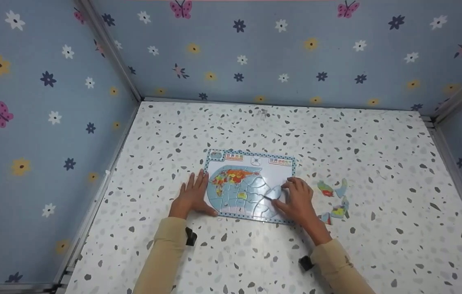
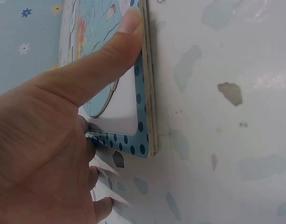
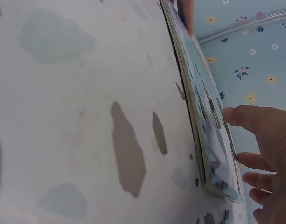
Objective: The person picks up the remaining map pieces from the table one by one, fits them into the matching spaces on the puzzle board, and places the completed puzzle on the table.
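At one puzzle point(image 1: 249, 185), two hands point(image 1: 191, 197) point(image 1: 299, 201)

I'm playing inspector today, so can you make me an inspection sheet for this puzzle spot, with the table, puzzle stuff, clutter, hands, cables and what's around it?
Surface: white speckled table.
Job's things: map puzzle board lying flat; loose pieces on the table to its right.
Clutter: nothing seen besides those pieces.
Hands: left hand spread at the board's left and near edges; right hand pinching a pale-blue piece at the board's right part.
Cables: nothing seen.
Surroundings: blue walls with flowers and butterflies; grey strips along the corners.
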Demonstrator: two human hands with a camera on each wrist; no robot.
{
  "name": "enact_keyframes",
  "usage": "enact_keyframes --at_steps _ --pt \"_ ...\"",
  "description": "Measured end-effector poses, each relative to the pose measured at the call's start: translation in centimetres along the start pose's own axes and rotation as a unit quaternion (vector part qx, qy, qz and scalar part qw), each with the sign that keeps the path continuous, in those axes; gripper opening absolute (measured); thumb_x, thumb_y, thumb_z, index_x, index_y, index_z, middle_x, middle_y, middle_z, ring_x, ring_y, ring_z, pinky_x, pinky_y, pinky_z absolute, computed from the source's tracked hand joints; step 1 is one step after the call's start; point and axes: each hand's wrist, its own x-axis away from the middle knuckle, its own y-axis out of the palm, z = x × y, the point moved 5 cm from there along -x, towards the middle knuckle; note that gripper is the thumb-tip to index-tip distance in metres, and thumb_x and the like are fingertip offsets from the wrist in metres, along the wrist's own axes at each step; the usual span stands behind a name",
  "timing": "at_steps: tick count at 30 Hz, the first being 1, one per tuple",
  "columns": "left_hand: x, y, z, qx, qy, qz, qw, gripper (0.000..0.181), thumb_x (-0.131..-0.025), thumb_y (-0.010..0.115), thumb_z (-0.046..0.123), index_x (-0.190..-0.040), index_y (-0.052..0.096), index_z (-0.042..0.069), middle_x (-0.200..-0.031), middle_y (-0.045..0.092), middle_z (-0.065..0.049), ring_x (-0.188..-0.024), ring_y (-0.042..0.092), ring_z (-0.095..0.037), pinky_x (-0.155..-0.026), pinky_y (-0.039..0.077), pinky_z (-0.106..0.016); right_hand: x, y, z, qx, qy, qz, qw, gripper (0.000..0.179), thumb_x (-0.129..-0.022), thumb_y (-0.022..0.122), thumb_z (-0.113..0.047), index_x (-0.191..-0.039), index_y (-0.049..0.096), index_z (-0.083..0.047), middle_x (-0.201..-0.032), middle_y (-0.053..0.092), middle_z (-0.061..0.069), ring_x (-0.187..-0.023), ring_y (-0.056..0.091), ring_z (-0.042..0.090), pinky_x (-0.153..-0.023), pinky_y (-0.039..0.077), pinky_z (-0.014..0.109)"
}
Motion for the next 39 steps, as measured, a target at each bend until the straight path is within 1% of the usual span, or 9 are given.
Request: enact_keyframes --at_steps 8,15,21,25,29,34,37,39 --pt "0.04 -0.05 0.07 -0.003 0.001 -0.001 1.0000 0.132 -0.063 0.086 0.050 -0.155 0.000 0.009 -0.161 -0.011 -0.011 -0.147 -0.014 -0.035 -0.118 0.000 -0.058 0.24 0.59 -0.30 0.010 -0.012 -0.010 0.9998 0.048 -0.075 0.078 -0.040 -0.108 0.059 -0.010 -0.136 0.045 0.012 -0.134 0.032 0.032 -0.111 0.018 0.052" --pt "0.08 -0.05 0.11 -0.002 0.004 0.000 1.0000 0.132 -0.063 0.086 0.050 -0.155 0.000 0.009 -0.161 -0.011 -0.011 -0.147 -0.014 -0.036 -0.117 -0.001 -0.058 0.52 0.79 -0.59 0.014 -0.028 -0.018 0.9994 0.050 -0.076 0.078 -0.040 -0.111 0.059 -0.009 -0.136 0.045 0.012 -0.133 0.032 0.034 -0.110 0.020 0.052" --pt "0.05 -0.01 0.04 -0.002 0.001 0.002 1.0000 0.134 -0.061 0.086 0.051 -0.155 0.000 0.009 -0.161 -0.012 -0.011 -0.147 -0.014 -0.036 -0.117 0.000 -0.058 0.56 0.80 -0.67 0.007 -0.033 -0.028 0.9990 0.052 -0.077 0.077 -0.040 -0.114 0.058 -0.009 -0.138 0.043 0.012 -0.135 0.030 0.033 -0.111 0.019 0.051" --pt "-0.05 0.05 -0.03 -0.006 -0.001 0.001 1.0000 0.134 -0.061 0.085 0.053 -0.155 -0.001 0.010 -0.161 -0.012 -0.010 -0.147 -0.014 -0.036 -0.118 0.000 -0.058 0.50 0.79 -0.72 0.005 -0.038 -0.035 0.9987 0.052 -0.077 0.077 -0.039 -0.115 0.058 -0.009 -0.138 0.044 0.013 -0.134 0.030 0.034 -0.110 0.020 0.053" --pt "-0.09 0.04 0.00 -0.007 0.000 0.000 1.0000 0.134 -0.061 0.085 0.053 -0.155 -0.001 0.009 -0.161 -0.012 -0.011 -0.147 -0.013 -0.037 -0.117 0.000 -0.058 0.41 0.92 -0.62 -0.005 -0.044 -0.041 0.9982 0.050 -0.078 0.077 -0.037 -0.116 0.059 -0.009 -0.139 0.043 0.011 -0.135 0.030 0.032 -0.111 0.020 0.051" --pt "-0.12 0.06 -0.03 -0.004 -0.003 0.001 1.0000 0.134 -0.061 0.086 0.052 -0.155 0.000 0.009 -0.161 -0.012 -0.011 -0.147 -0.014 -0.036 -0.118 0.000 -0.058 0.39 1.06 -0.58 -0.021 -0.057 -0.041 0.9973 0.049 -0.079 0.077 -0.034 -0.116 0.059 -0.009 -0.138 0.044 0.010 -0.136 0.029 0.030 -0.113 0.018 0.049" --pt "-0.12 0.09 -0.05 -0.008 -0.006 -0.001 0.9999 0.134 -0.061 0.085 0.053 -0.155 -0.001 0.011 -0.161 -0.013 -0.009 -0.147 -0.014 -0.035 -0.118 0.000 -0.056 0.42 1.07 -0.59 -0.025 -0.062 -0.036 0.9971 0.048 -0.079 0.078 -0.033 -0.116 0.060 -0.009 -0.136 0.045 0.009 -0.135 0.030 0.030 -0.113 0.019 0.048" --pt "-0.14 0.13 -0.06 -0.008 -0.004 0.001 1.0000 0.134 -0.061 0.085 0.053 -0.155 -0.001 0.010 -0.161 -0.012 -0.010 -0.147 -0.014 -0.035 -0.118 0.000 -0.057 0.45 1.05 -0.63 -0.027 -0.068 -0.031 0.9968 0.048 -0.078 0.078 -0.032 -0.116 0.060 -0.009 -0.135 0.046 0.010 -0.135 0.031 0.030 -0.112 0.020 0.049"
